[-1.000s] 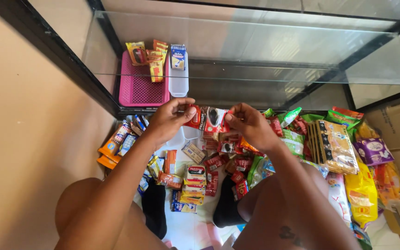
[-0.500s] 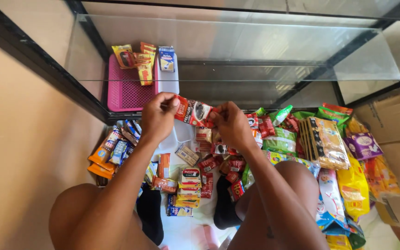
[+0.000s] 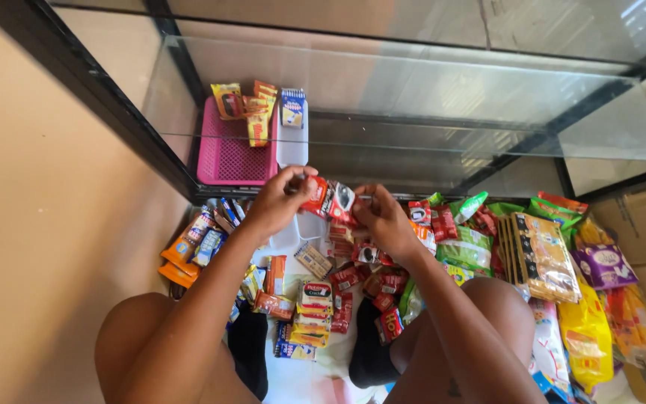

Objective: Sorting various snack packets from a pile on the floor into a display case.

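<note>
Your left hand (image 3: 274, 200) and your right hand (image 3: 380, 217) are both closing their grip on a strip of red sachets (image 3: 328, 200), each hand pinching one end, so the strip is hanging in the air between them, just in front of the glass cabinet (image 3: 413, 82). The sachets are looking glossy and crinkled, flat and rectangular, red with a white and dark picture; your fingers are hiding both ends of the strip.

Under your hands, many more small red sachets (image 3: 371, 280) are lying in a loose pile on the floor, overlapping so that their number is hard to tell. A stack of small yellow and red packs (image 3: 312, 307) is sitting between your knees. To your left, blue and orange wrappers (image 3: 196, 243) are leaning in a row. To your right, green pouches (image 3: 472, 243), a flat golden pack (image 3: 540, 239), a purple bag (image 3: 605, 262) and a yellow bag (image 3: 585, 322) are lying, some of them cut off by the edge.

Inside the cabinet, a pink plastic basket (image 3: 233, 153) with a fine grid is holding yellow packets (image 3: 252, 108), beside a white tray (image 3: 293, 142).
</note>
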